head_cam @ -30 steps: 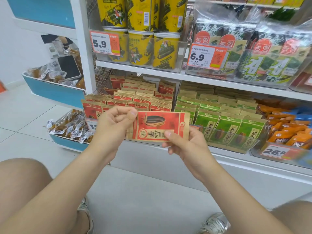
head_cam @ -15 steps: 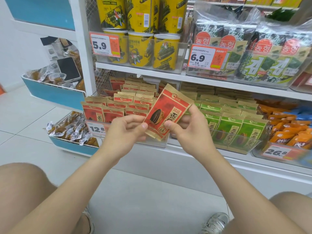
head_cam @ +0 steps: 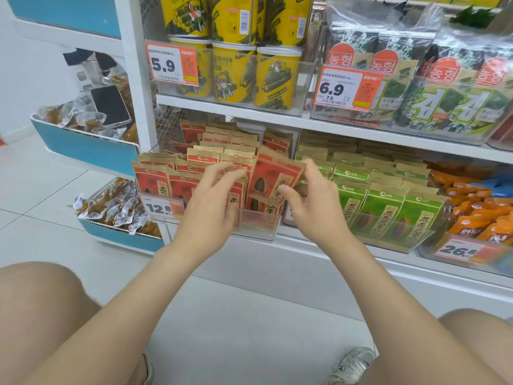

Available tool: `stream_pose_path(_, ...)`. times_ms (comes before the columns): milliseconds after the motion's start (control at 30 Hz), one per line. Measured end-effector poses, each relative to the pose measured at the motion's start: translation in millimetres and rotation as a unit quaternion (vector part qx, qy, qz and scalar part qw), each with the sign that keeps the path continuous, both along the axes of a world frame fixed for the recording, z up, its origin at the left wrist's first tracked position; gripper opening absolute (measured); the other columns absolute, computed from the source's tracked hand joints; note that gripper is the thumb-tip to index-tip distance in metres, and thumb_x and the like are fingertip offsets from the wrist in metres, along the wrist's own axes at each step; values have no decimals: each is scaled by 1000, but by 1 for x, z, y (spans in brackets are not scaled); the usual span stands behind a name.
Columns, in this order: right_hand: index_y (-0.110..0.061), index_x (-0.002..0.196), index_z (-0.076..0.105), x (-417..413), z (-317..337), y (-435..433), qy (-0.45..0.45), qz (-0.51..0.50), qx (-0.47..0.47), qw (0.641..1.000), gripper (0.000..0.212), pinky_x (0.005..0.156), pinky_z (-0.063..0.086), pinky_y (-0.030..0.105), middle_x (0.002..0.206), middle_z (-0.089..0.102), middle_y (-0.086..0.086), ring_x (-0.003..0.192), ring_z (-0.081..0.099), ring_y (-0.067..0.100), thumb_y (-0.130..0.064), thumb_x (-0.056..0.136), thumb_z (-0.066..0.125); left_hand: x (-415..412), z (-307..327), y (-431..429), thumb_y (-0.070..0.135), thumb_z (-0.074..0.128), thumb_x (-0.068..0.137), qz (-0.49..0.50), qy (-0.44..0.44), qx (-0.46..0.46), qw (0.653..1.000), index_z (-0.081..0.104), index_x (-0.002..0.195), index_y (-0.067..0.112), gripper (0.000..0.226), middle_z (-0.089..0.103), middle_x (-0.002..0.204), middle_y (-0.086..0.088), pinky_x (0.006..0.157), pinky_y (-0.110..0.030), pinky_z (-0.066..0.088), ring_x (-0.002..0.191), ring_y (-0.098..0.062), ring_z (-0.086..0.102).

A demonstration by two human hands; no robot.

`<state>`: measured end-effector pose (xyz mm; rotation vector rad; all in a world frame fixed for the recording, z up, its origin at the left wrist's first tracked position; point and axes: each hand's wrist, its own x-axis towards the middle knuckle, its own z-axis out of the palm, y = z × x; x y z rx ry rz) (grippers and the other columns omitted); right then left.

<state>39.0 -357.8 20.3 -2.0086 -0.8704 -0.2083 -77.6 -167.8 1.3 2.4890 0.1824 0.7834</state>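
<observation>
Head view. Lower shelf (head_cam: 249, 251) of a white store rack, carrying a clear bin (head_cam: 258, 223) filled with rows of red seed packets (head_cam: 155, 182). Green seed packets (head_cam: 383, 207) stand in the neighbouring bin at three o'clock of it. My left grip (head_cam: 213, 209) is spread wide with straight fingers and holds nothing. Its fingertips are at the tops of the front red rows, and I cannot tell whether they touch. My right grip (head_cam: 313, 209) lies at three o'clock of the left, apart from it, and pinches one red packet (head_cam: 266, 176), thumb on the printed face and fingers curled behind the top edge. That packet stands tilted, its top leaning toward one o'clock. It is at the right end of the clear bin, at eleven o'clock of the right grip, with its lower end down among the packets there. A price tag (head_cam: 162, 208) reading 12.8 hangs on the bin front at nine o'clock of the left grip.
</observation>
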Motion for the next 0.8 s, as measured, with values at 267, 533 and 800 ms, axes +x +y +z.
stream_pose_path(267, -34, 126, 61, -1, -10, 11, -94, -62, -91, 989, 18, 88, 28, 38, 91, 66, -10, 98, 49, 19, -34, 108, 60, -1, 0, 2, 8, 65, 98, 25, 56, 69, 996, 46, 159, 24, 66, 46, 162, 5, 115, -53, 43, 142, -25, 45)
stream_pose_path(533, -23, 123, 79, 2, -8, 17, -197, -91, -222, 951, 33, 95, 32, 47, 128, 61, 4, 122, 42, 31, -12, 100, 58, -2, -5, -1, 11, 66, 98, 1, 67, 68, 995, 34, 163, 37, 77, 37, 159, 7, 112, -51, 42, 136, -25, 44)
stream_pose_path(800, -25, 147, 62, 28, 25, 19, -186, -59, -273, 942, 40, 99, 39, 48, 143, 66, 1, 124, 53, 29, -13, 110, 57, 1, -3, -4, 14, 67, 99, 3, 68, 52, 996, 46, 150, 35, 59, 37, 158, 9, 114, -53, 40, 139, -24, 44)
